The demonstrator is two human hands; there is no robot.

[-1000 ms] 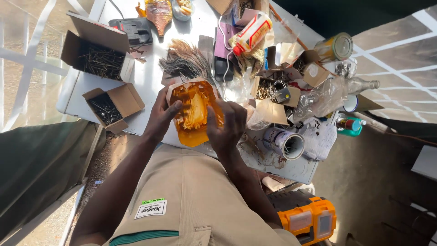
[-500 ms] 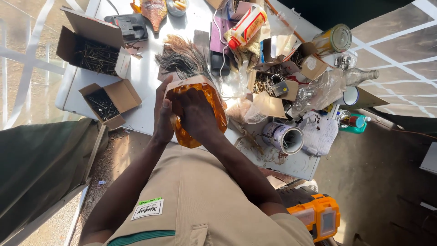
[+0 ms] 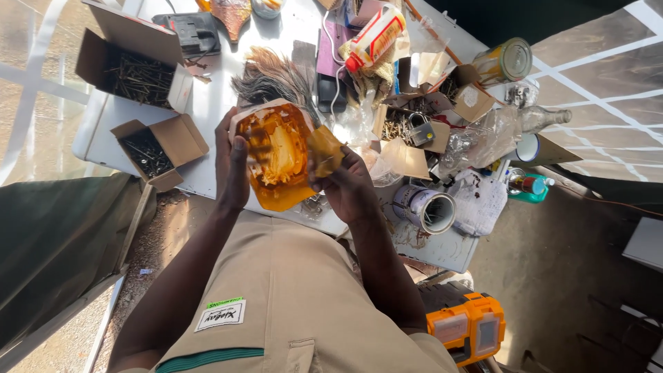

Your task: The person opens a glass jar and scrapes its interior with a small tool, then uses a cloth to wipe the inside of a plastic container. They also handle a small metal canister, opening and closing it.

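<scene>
Overhead, the left hand (image 3: 231,166) gripped the orange carved piece (image 3: 276,157) above the tabletop (image 3: 207,103) edge, long axis running away from the body, while right-hand fingers (image 3: 324,181) pinched brown sandpaper (image 3: 324,148) against its right side.

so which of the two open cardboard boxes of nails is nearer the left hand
The smaller box, at the table's front edge beside the left hand. The larger box, with its flap standing up, sits farther back, near the table's far corner.
</scene>
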